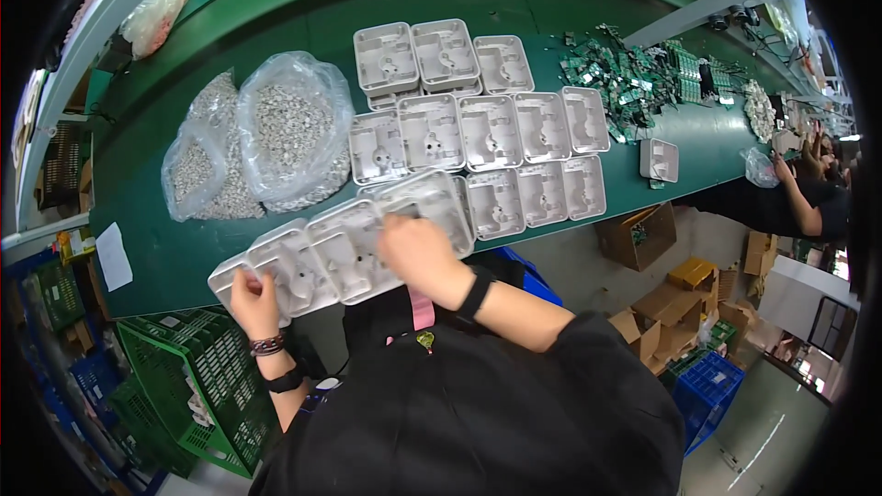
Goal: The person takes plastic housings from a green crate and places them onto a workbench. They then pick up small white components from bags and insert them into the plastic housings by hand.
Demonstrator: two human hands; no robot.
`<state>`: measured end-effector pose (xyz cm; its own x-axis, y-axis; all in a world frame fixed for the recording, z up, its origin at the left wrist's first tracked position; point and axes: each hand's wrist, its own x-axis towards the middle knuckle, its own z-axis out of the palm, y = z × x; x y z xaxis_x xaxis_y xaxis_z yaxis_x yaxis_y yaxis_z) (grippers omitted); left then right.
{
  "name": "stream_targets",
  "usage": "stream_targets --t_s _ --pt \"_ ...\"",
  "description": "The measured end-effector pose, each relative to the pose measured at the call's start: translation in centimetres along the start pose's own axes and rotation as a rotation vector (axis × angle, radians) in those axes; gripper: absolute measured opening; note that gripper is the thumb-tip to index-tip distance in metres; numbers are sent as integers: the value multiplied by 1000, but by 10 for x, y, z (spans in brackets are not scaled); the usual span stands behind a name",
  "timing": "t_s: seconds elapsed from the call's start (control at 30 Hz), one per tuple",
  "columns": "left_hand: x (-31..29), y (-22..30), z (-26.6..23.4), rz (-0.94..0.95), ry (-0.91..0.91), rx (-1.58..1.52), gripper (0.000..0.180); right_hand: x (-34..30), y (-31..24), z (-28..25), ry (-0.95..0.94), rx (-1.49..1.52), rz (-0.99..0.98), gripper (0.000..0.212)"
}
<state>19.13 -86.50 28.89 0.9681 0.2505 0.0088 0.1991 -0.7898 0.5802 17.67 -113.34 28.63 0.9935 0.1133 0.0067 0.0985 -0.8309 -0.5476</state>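
Note:
A slanting row of light grey plastic housings (349,253) lies along the near edge of the green bench, some overlapping. My left hand (254,305) is over the leftmost housing (225,280), its thumb and fingers drawn together inside the rim. Whatever sits between those fingertips is too small to tell. Further right, my right hand (421,257) is closed, knuckles up, above the junction of two housings. Its fingertips are hidden, so what it grips does not show. Behind it stand several more open housings (430,133) in rows, with round bosses inside.
Two clear bags of small pale parts (294,124) stand at the back left. Green circuit boards (625,78) are heaped at the right, near a lone housing (659,160). A green crate (197,377) is below the bench; another person's hand (783,168) shows far right.

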Motion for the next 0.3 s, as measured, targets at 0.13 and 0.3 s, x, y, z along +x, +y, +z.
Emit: stream_targets --t_s 0.13,0.3 --pt "-22 47 63 133 -219 21 24 -48 61 -22 16 -89 146 16" --pt "-43 105 132 245 -376 -38 26 -85 122 -49 58 -139 461 17"
